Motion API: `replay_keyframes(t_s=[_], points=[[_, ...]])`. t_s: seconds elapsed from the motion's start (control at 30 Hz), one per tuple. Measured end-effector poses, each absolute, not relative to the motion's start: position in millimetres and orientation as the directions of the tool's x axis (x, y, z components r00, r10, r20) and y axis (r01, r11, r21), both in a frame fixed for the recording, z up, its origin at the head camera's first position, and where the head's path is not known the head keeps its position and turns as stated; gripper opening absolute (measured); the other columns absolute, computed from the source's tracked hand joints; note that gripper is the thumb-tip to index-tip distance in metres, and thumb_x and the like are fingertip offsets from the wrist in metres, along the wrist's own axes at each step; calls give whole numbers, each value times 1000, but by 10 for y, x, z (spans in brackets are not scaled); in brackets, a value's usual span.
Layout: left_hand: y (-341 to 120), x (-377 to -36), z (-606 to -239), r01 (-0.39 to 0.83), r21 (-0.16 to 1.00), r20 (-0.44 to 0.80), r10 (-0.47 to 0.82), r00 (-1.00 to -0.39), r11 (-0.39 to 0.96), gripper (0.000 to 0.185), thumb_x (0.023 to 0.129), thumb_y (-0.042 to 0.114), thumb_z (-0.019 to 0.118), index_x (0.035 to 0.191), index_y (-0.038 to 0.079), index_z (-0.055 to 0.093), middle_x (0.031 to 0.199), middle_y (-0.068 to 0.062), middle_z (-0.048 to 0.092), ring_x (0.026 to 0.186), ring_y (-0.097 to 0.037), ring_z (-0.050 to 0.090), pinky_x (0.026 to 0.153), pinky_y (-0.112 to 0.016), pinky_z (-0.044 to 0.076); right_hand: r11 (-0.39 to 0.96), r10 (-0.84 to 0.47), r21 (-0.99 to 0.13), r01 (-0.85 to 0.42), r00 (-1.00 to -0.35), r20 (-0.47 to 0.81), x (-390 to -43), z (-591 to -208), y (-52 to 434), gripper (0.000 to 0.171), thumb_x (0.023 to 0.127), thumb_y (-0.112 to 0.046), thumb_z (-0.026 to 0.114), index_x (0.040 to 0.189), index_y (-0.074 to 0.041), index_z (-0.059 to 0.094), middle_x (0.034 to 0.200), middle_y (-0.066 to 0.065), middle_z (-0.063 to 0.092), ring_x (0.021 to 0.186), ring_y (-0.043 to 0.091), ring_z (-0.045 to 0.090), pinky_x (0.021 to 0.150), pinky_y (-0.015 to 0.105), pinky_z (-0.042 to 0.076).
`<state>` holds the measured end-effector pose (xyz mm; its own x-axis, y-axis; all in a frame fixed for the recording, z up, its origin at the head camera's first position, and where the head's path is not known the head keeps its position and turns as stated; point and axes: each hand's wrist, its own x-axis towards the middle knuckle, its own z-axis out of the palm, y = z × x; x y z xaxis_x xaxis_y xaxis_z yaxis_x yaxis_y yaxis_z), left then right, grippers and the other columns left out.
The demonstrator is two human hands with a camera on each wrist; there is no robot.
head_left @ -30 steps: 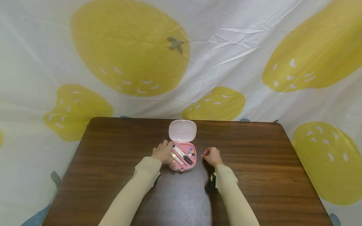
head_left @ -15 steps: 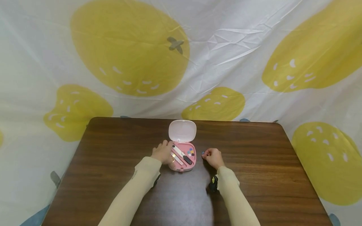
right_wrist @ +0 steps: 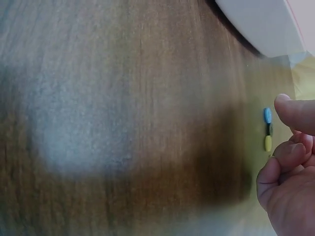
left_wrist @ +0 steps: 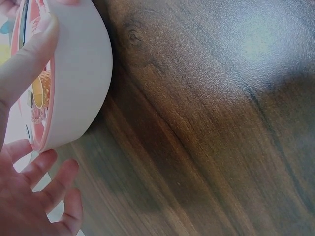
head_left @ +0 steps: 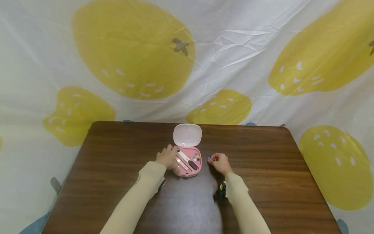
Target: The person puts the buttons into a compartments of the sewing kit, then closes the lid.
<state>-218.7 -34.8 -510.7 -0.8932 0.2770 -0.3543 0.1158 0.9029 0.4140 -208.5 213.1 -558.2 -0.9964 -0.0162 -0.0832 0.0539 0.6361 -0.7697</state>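
Pink case (head_left: 189, 151), hidden at left by gripping left hand (head_left: 167, 158), holds discs (head_left: 197, 156); whether right hand (head_left: 221, 163) pinches blue piece (head_left: 208, 158) is unclear.

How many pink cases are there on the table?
1. The case is on the table, its open lid on the far side, the left grip at its left. The wrist views show parts of the same one.

The sewing case (left_wrist: 81, 73) had a smooth, softly matt white plastic wall; its translucent plastic lid (head_left: 187, 135) shone faintly. The thimble (left_wrist: 46, 84) was dimpled, gold-coloured metal. The blue button (right_wrist: 267, 115) looked like smooth plastic. The wood-grained worktop (left_wrist: 187, 113) was finely pebbled and glossy, the backdrop (head_left: 233, 65) creased, slightly sheeny cloth.
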Motion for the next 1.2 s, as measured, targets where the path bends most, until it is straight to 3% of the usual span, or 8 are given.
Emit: replay_keyframes(t_s=[0.43, 1.2], points=[[-373, -2182, -5105, 119, 399, -359, 274, -892, 909, 109, 46, 36, 89, 137, 12, 34, 125, -12, 41, 114, -31, 42, 90, -51, 35, 621, -69, -784, 4, -996, -59, -2170, -5414, 2001, 12, 78, -6, 67, 69, -2, 60, 52, -1, 45, 48, 11, 39, 47, 23, 33], [-344, -2194, -5129, 120, 407, -358, 279, -891, 905, 109, 46, 37, 89, 137, 12, 34, 126, -12, 40, 115, -31, 41, 91, -51, 34, 641, -130, -765, -56, -991, -37, -2253, -5199, 1729, 6, 76, -2, 66, 72, 0, 62, 55, -1, 42, 52, 10, 38, 49, 23, 31]])
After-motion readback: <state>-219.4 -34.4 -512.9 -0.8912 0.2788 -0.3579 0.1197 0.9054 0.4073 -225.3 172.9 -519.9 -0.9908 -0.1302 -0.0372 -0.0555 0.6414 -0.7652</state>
